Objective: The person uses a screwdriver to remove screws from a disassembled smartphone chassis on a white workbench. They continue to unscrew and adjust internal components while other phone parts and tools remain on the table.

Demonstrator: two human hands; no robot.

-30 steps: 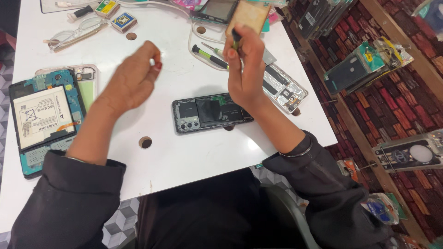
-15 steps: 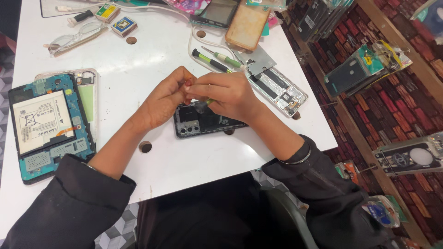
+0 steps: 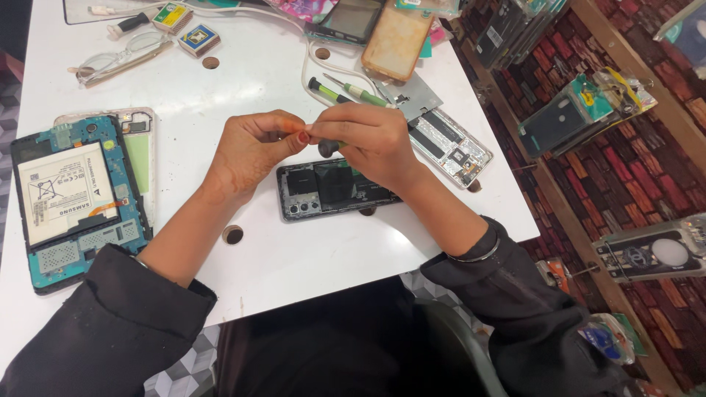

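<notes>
Opened tablet, spectacles, matchboxes

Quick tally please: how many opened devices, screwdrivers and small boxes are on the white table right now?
Opened devices: 3, the tablet, the dark phone under the hands, the phone at right.
Screwdrivers: 3, two green-handled on the table, one in the right hand.
Small boxes: 2.
Total: 8

White table, teal opened tablet, black phone, green-handled screwdrivers.
</notes>
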